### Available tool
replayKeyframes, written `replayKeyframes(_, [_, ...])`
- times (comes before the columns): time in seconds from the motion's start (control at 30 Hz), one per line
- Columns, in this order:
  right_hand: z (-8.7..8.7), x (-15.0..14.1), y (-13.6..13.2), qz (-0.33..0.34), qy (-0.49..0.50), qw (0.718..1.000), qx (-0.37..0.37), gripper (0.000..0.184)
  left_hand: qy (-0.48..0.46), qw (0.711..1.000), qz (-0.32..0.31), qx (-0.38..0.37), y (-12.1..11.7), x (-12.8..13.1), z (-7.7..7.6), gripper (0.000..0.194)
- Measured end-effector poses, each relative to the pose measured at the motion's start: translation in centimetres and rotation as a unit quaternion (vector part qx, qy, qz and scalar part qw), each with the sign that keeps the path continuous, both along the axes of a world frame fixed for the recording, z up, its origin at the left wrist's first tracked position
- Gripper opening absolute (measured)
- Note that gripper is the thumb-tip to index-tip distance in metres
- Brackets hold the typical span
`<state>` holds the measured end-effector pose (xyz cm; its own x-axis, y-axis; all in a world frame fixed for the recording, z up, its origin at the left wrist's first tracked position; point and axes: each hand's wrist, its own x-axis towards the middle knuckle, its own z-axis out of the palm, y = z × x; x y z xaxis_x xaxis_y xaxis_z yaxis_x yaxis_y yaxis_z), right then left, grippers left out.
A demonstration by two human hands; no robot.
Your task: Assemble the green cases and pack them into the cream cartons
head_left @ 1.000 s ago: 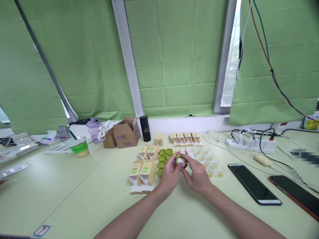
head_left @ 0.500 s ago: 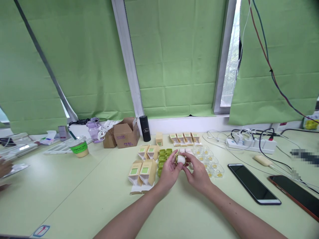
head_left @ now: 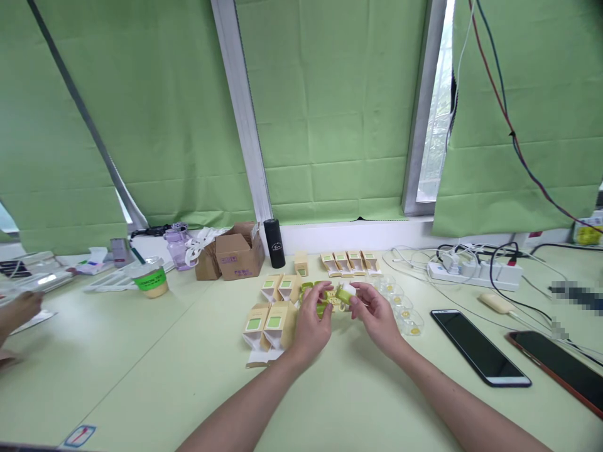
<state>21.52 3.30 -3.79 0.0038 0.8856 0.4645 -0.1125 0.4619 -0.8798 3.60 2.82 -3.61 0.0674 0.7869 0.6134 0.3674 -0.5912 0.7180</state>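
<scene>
The small green-and-white piece point(head_left: 346, 293) is above the tabletop point(head_left: 179, 376), well inward from its far edge, between the two hands. It is tilted: the white face looks upward, and the green side looks to the near edge. It is squat, so I cannot tell a clear long axis.

The right hand point(head_left: 372, 312) pinches it at its right side, with thumb and forefinger almost together. The left hand point(head_left: 315, 316) is half open, curved over the green cups point(head_left: 307, 286), with no hold on the piece. In my judgement, the step in hand is turning and fitting this piece; the next move calls for a steady pinch and free left fingers.

To the right stand clear containers point(head_left: 402, 301); to the left, window cartons point(head_left: 281, 317). A row of open cartons point(head_left: 351, 263) stands closer to the far edge.
</scene>
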Motion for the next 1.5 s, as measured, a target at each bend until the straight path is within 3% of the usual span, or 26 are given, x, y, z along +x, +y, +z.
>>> replayKeyframes(0.27, [0.3,-0.2,0.2,0.024,0.041,0.996,-0.069,0.06,0.157,0.981,0.029,0.115,-0.2,-0.3,0.0,0.055])
replayKeyframes(0.53, [-0.2,-0.1,0.1,0.029,-0.038,0.996,-0.078,0.061,0.188,0.966,0.023,0.173,0.2,-0.5,-0.1,0.052])
replayKeyframes(0.63, [-0.1,0.2,0.0,0.015,-0.071,0.995,-0.07,0.064,0.162,0.975,0.015,0.154,0.2,-0.5,-0.2,0.047])
replayKeyframes(0.8, [0.6,0.9,0.1,-0.037,-0.089,0.994,-0.057,0.063,0.081,0.995,0.005,0.053,0.3,-0.3,-0.1,0.045])
replayKeyframes(0.97, [2.1,2.7,0.2,-0.106,-0.151,0.982,-0.029,0.038,-0.003,0.999,0.017,-0.051,0.7,-0.1,0.0,0.036])
replayKeyframes(1.07, [2.7,4.6,-0.4,-0.184,-0.288,0.94,0.007,0.023,-0.04,0.995,0.021,-0.093,1.1,-0.1,-0.1,0.03])
replayKeyframes(1.23, [1.6,8.0,-2.3,-0.232,-0.532,0.801,0.146,0.019,-0.075,0.992,0.008,-0.099,1.7,-0.2,-0.2,0.033])
replayKeyframes(1.33, [0.1,9.3,-2.9,-0.24,-0.615,0.729,0.181,0.02,-0.102,0.988,-0.007,-0.113,1.8,-0.3,-0.2,0.046])
replayKeyframes(1.4, [-0.6,9.6,-3.0,-0.238,-0.639,0.708,0.185,0.021,-0.119,0.985,-0.014,-0.124,1.8,-0.4,-0.1,0.051])
replayKeyframes(1.5, [-0.9,8.9,-3.2,-0.222,-0.654,0.7,0.181,0.026,-0.145,0.98,-0.015,-0.131,1.7,-0.3,0.1,0.054])
